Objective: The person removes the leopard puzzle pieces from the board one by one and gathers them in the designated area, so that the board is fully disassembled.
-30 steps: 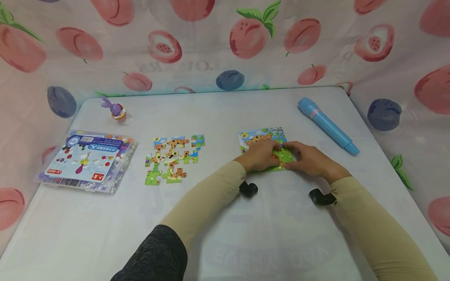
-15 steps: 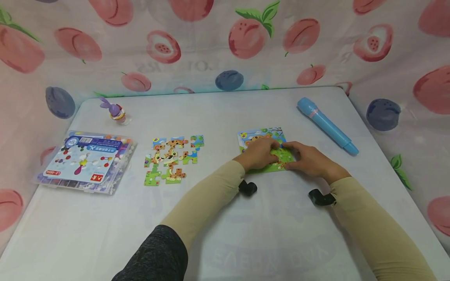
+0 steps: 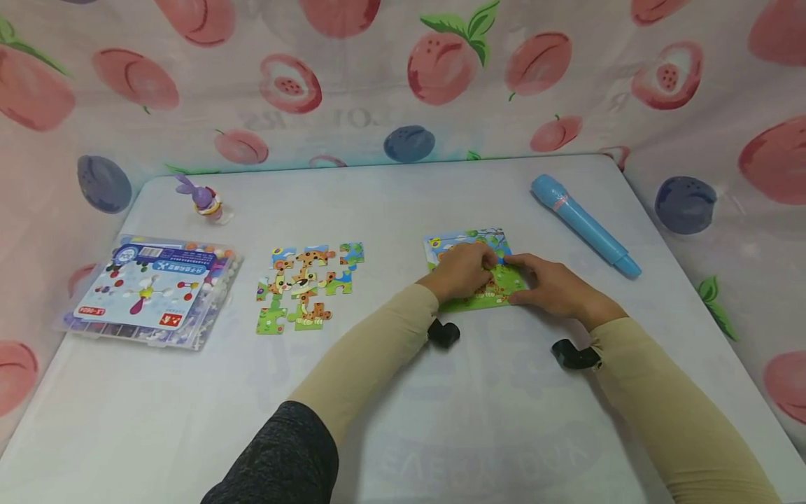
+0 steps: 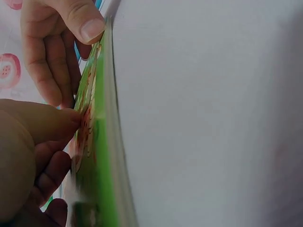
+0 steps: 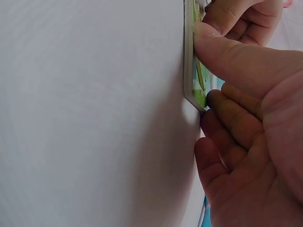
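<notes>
A square jigsaw puzzle board (image 3: 504, 283) with a green and blue cartoon animal picture lies flat on the table. My left hand (image 3: 462, 269) is over its middle, fingers bent and fingertips on the picture; whether a piece is between them is hidden. With thumb and fingers bent at its right edge, my right hand (image 3: 554, 283) grips the board. The right wrist view has the right thumb (image 5: 236, 59) on the board's near edge. In the left wrist view the left thumb (image 4: 47, 120) touches the picture. Left of the board lie several loosely joined jigsaw pieces (image 3: 305, 282).
At the left lies a clear plastic case (image 3: 151, 290) with a printed label and small coloured parts. Behind it stands a purple rabbit-eared figurine (image 3: 203, 198). A blue microphone-shaped toy (image 3: 585, 225) lies to the right on the white table (image 3: 403, 406). A fruit-print curtain hangs behind.
My left fingers have drawn slightly up and left on the board and lie closer together. My right hand keeps its place at the right edge. The pieces on the left have not moved.
</notes>
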`<act>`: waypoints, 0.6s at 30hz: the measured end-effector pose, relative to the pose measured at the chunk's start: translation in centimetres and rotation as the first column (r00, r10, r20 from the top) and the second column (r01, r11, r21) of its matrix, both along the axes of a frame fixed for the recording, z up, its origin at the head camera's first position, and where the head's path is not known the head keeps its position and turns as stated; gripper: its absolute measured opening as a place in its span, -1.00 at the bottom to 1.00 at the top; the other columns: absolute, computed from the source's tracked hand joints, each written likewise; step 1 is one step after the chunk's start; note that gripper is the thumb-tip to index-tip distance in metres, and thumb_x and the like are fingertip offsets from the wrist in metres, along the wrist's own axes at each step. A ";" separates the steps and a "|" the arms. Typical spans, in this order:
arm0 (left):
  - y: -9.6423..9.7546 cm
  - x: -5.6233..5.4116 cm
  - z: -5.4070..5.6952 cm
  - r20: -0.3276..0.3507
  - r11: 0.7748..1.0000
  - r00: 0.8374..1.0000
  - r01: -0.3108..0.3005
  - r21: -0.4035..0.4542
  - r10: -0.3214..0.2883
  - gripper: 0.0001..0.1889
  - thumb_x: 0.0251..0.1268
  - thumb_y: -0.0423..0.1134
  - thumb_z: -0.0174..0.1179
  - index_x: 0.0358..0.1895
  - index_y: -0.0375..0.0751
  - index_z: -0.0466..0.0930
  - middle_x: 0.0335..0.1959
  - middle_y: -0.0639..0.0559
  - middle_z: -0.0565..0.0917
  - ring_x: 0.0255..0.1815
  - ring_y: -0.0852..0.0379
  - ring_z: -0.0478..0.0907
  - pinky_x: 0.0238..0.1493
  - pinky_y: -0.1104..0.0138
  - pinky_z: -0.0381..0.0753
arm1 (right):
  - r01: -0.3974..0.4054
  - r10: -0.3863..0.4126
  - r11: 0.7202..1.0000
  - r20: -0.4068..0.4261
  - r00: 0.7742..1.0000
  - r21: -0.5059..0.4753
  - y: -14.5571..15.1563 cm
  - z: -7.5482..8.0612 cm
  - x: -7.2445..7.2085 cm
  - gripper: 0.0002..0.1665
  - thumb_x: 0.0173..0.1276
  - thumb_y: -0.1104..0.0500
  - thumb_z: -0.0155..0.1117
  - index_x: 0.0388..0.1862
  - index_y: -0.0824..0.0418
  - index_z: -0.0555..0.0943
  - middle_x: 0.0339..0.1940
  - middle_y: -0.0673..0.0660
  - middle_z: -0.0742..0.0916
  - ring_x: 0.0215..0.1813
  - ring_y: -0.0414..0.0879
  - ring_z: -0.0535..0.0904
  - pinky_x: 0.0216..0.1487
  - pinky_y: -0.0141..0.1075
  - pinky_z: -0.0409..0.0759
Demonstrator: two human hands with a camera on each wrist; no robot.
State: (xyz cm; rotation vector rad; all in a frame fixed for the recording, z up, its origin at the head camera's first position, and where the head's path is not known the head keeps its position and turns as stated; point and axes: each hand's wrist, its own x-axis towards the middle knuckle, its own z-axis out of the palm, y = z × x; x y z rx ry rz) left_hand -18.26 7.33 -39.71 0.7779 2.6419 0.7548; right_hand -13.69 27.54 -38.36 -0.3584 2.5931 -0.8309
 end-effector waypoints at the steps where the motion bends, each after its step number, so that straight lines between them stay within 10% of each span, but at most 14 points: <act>1: 0.0 0.0 0.0 0.000 1.000 1.000 0.004 0.001 -0.004 -0.75 0.41 -0.20 0.26 0.10 -0.06 0.65 0.00 0.17 0.70 0.11 0.17 0.56 0.07 0.18 0.44 | -0.002 0.002 1.000 -0.002 1.000 0.001 0.0 0.0 0.0 -0.11 0.33 0.08 0.44 0.53 0.27 0.26 0.50 0.35 0.35 0.53 0.30 0.13 0.44 0.20 0.13; 18: -3.3 -1.4 -0.2 0.008 0.999 1.000 -0.023 0.027 0.023 -0.76 0.45 -0.26 0.19 0.09 -0.19 0.61 -0.06 0.05 0.68 -0.04 0.18 0.57 0.11 0.28 0.47 | 0.019 -0.020 0.999 0.032 0.999 0.026 -0.4 0.2 0.1 -0.10 0.35 0.04 0.42 0.55 0.25 0.23 0.52 0.34 0.32 0.55 0.30 0.09 0.46 0.21 0.10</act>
